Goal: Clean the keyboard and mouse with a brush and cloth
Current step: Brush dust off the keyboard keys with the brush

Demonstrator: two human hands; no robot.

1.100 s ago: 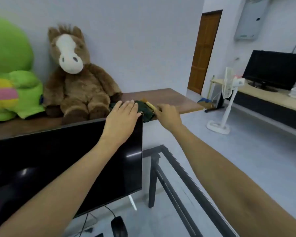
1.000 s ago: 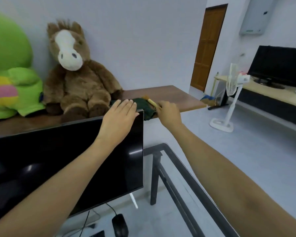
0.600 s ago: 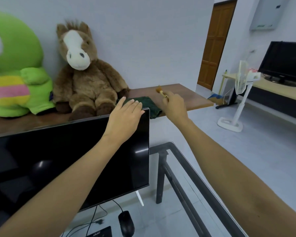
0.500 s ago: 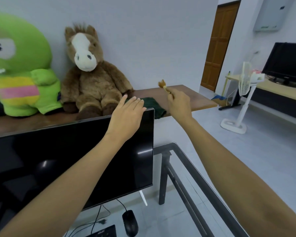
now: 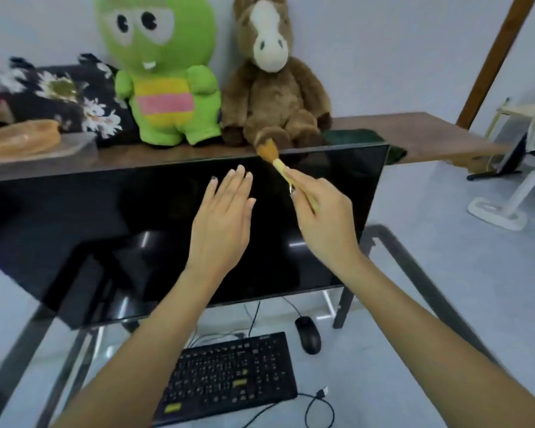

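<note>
I see a glass desk [image 5: 399, 257] with a dark metal frame; on it stand a black monitor [image 5: 136, 230], a black keyboard [image 5: 229, 372] and, just to its right, a black mouse [image 5: 308, 334]. Behind runs a wooden shelf [image 5: 430, 134] carrying a green plush [image 5: 164, 88], a brown plush horse [image 5: 272, 88], a flowered cushion [image 5: 59, 94] and a dark green cloth [image 5: 352, 135].

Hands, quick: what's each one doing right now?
Left hand: open, fingers straight, holding nothing.
Right hand: grip closed on the brush.
</note>
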